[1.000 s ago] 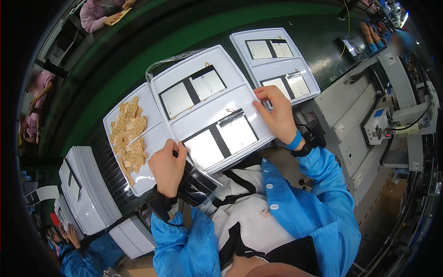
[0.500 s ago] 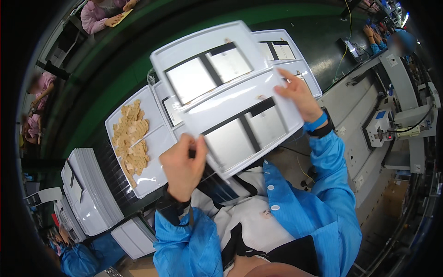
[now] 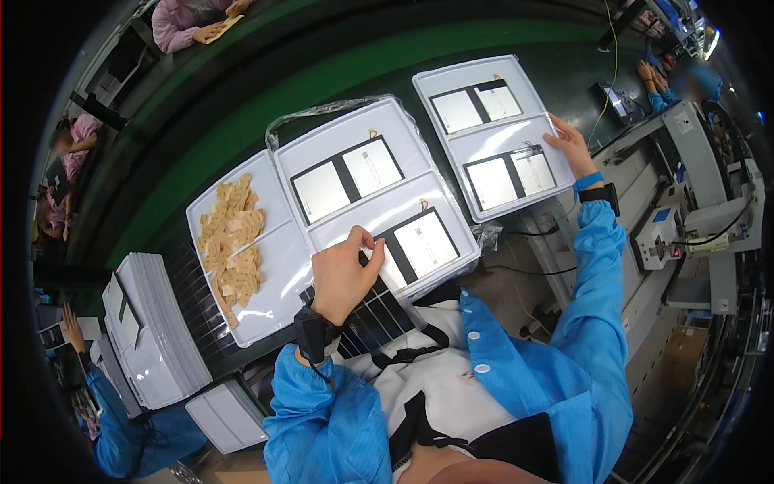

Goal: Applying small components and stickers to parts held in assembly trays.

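Observation:
My right hand (image 3: 574, 149) grips the right edge of a white two-compartment tray (image 3: 455, 71), its thumb on the rim. Each compartment has a flat silver battery pack (image 3: 492, 184) with black bands and a short lead. To its left, another white tray (image 3: 413, 171) sits in clear plastic wrap and bears two similar packs; the far one (image 3: 324, 189) is in full view. My left hand (image 3: 343, 274) is over this tray's near pack (image 3: 427, 242), covering its left part. Its thumb and forefinger are pinched together; whatever they may hold is too small to tell.
A white tray (image 3: 278, 294) at the left carries a pile of tan paper-like pieces (image 3: 230, 242). Stacked white trays (image 3: 161, 339) stand farther left. Machinery (image 3: 669, 226) is on the right. Other people work across the green bench (image 3: 355, 56) and at lower left.
My right hand has carried the white tray from over the middle to the right, uncovering the wrapped tray. My left hand has let go of the tray and moved slightly right.

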The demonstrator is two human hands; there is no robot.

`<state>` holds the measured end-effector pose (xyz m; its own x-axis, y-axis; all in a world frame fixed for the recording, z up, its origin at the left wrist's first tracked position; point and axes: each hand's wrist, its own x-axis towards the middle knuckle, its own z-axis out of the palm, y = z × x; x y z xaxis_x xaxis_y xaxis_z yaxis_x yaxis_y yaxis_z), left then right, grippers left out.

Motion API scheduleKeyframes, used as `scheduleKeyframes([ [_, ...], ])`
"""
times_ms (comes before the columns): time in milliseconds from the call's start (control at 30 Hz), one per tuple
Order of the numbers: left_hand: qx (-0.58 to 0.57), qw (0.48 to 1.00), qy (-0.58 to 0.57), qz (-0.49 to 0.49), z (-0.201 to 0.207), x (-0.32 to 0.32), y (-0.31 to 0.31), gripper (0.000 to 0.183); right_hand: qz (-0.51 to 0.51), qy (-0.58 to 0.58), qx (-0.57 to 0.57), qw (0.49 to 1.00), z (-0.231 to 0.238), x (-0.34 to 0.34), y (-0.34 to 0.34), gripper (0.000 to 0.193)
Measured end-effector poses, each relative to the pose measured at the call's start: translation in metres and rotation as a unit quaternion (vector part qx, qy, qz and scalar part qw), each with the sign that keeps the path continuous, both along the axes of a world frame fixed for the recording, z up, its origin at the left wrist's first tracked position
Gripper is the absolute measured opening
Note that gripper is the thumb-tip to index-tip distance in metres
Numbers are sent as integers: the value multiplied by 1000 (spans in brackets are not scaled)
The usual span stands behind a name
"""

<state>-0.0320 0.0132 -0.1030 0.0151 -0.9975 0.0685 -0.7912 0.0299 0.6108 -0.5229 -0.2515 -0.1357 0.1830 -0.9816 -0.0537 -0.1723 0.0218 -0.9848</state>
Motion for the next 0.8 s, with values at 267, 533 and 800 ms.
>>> scheduleKeyframes([
  [267, 57, 982, 177, -27, 14, 17, -1, 15, -141, 200, -145, 959, -58, -13, -41, 40],
  [533, 58, 915, 397, -42, 13, 33, -7, 17, -193, 381, -246, 870, -38, 21, -18, 32],
  [800, -83, 906, 416, -3, 50, 27, -19, 23, 266, 71, -185, 943, 125, 235, 139, 51],
])
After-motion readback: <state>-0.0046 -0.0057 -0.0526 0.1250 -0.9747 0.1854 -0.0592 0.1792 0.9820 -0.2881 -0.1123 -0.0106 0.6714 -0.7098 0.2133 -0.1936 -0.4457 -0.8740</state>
